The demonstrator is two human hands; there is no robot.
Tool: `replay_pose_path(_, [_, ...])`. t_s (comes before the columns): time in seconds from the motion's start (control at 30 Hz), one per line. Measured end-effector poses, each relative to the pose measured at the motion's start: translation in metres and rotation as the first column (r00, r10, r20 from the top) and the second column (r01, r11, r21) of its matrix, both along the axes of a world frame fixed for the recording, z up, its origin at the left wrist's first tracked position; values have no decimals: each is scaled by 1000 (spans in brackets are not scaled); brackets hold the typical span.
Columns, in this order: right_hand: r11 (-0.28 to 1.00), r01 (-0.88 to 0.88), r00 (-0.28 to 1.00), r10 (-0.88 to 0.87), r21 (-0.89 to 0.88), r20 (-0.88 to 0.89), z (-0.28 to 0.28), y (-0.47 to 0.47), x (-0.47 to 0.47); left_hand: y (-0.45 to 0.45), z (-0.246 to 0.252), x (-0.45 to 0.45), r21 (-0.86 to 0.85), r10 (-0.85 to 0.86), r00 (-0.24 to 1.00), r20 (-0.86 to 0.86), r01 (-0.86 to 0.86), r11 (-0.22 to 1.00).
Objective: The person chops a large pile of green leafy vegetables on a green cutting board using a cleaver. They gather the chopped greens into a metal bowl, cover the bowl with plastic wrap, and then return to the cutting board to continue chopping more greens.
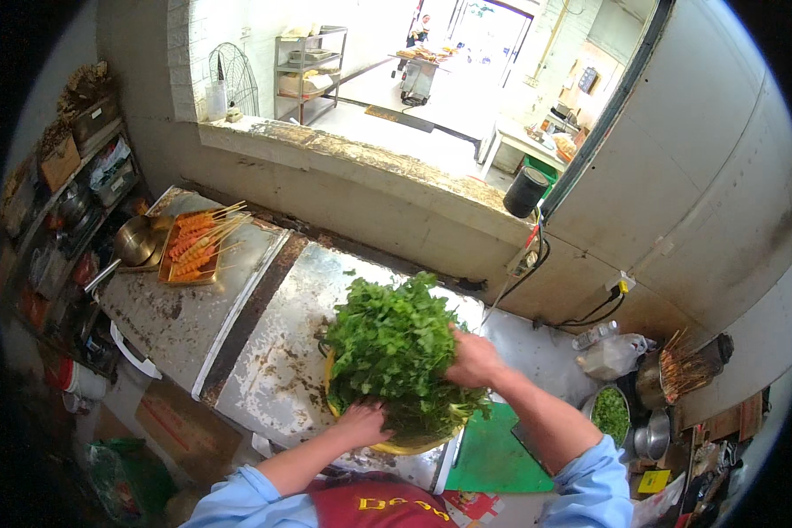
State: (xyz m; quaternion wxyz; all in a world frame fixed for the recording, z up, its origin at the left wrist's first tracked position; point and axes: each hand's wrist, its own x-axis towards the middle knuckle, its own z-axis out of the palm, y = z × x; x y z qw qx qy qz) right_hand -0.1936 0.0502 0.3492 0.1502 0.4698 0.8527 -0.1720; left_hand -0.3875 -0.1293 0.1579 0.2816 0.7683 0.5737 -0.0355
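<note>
A large heap of green leafy herbs, looking like coriander, fills a yellow basket on the worn metal lid right in front of me. My right hand grips the heap from its right side, the fingertips lost behind leaves. Low at the front left, near the basket's rim, my left hand has its fingers curled into the greens. Stems show at the lower right of the heap. A green cutting board lies to the right of the basket, with a dark-bladed cleaver or knife partly hidden beneath my right forearm.
Skewers on a metal tray and a metal pan sit at the left. On the right stand a bowl of chopped greens, a pot of skewers and a plastic bottle. A wall with a ledge bounds the back.
</note>
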Motion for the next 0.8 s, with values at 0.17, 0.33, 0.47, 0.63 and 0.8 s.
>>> replay_pose_path(0.17, [1000,-28,970,27,-3,-242,18,8,20,11,34,-13,-330,6,997,71,18,944])
replay_pose_path(0.33, [993,-11,864,-48,-114,-502,45,10,38,-1,66,-26,-160,177,908,380,-124,979])
replay_pose_path(0.47, [971,92,839,-195,-222,-508,81,15,47,-9,78,-30,-213,366,665,651,-303,929])
replay_pose_path(0.63, [964,168,814,-254,-208,-523,108,14,50,4,100,-25,-338,404,240,883,-272,901])
replay_pose_path(0.8, [958,200,844,-274,-204,-461,104,-2,39,32,115,23,-473,356,-382,853,-276,837])
